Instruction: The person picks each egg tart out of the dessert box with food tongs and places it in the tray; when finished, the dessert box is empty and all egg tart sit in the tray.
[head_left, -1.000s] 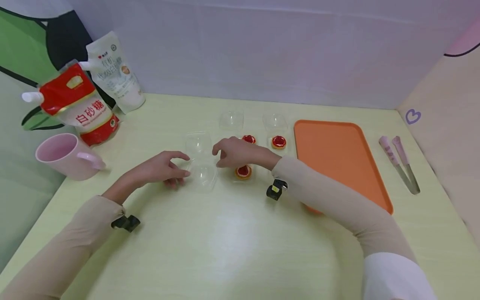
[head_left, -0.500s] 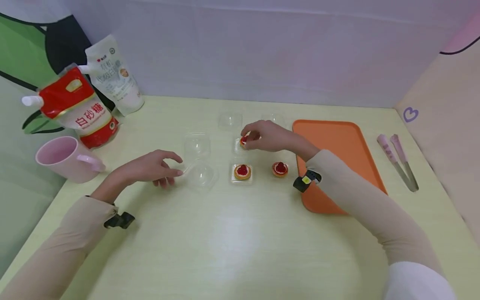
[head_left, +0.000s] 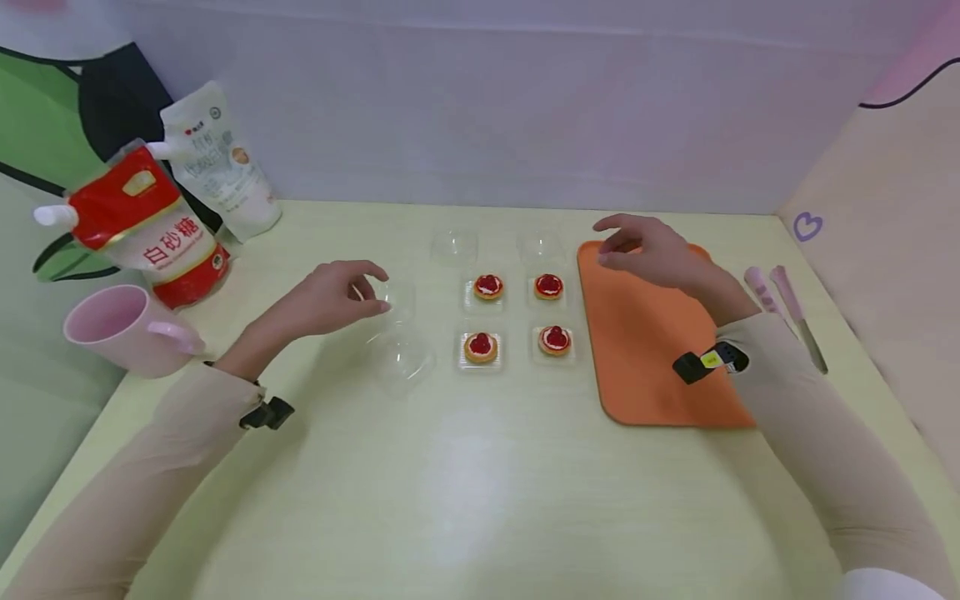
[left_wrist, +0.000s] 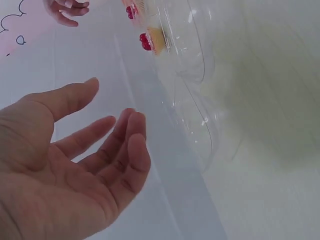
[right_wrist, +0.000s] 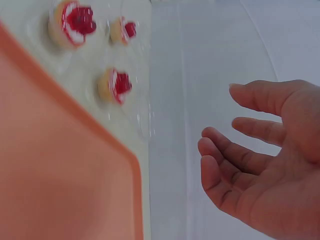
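My left hand (head_left: 322, 296) hovers beside an open clear plastic clamshell box (head_left: 401, 358) with no tart in it. Its fingers are loosely bent and hold nothing, as the left wrist view confirms. My right hand (head_left: 656, 254) is above the far part of the orange tray (head_left: 637, 367), fingers relaxed, nothing between them. Two rows of small red-topped tarts lie between the hands: a near-left tart (head_left: 480, 347), a near-right tart (head_left: 555, 340), a far-left tart (head_left: 488, 287) and a far-right tart (right_wrist: 116, 86). Clear plastic bases sit under them.
Raised clear lids (head_left: 454, 247) stand behind the far tarts. On the left are a pink mug (head_left: 120, 329), a red-and-white sugar pouch (head_left: 168, 242) and a white pouch (head_left: 221, 167). Tongs (head_left: 787, 300) with pink handles lie right of the tray, partly behind my right arm.
My right hand has moved right, from the empty box past the far-left tart to over the tray. My left hand has risen slightly and shifted toward the back.
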